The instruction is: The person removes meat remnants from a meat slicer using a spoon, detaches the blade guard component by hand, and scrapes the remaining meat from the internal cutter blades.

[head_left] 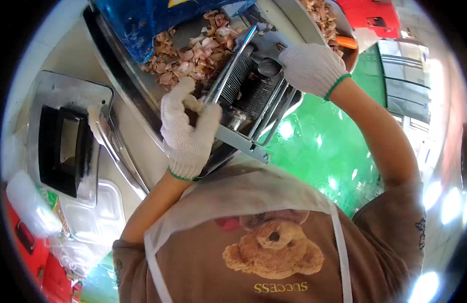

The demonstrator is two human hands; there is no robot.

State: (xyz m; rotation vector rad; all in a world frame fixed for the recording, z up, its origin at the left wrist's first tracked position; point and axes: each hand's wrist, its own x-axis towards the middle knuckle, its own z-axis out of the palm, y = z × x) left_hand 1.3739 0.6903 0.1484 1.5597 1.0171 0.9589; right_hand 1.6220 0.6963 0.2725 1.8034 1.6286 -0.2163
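A metal blade assembly (251, 86) with two rows of close-set dark blades and steel bars sits in front of me on the machine. My left hand (188, 134), in a white knitted glove with a green cuff, is at the assembly's left side. Its thumb and fingers are apart, with the thumb beside a shiny bar. My right hand (314, 69), gloved the same way, has its fingers curled at the assembly's far right end. Its fingertips are partly hidden. Pinkish-brown sliced meat pieces (195, 53) lie in a heap just beyond the blades.
A blue cover (142, 25) hangs over the machine's far side. A tub of slices (322, 20) with an orange handle (346, 42) stands at the upper right. On the left are a metal plate with a black opening (99, 91), a curved handle (122, 161) and clear plastic trays (94, 212).
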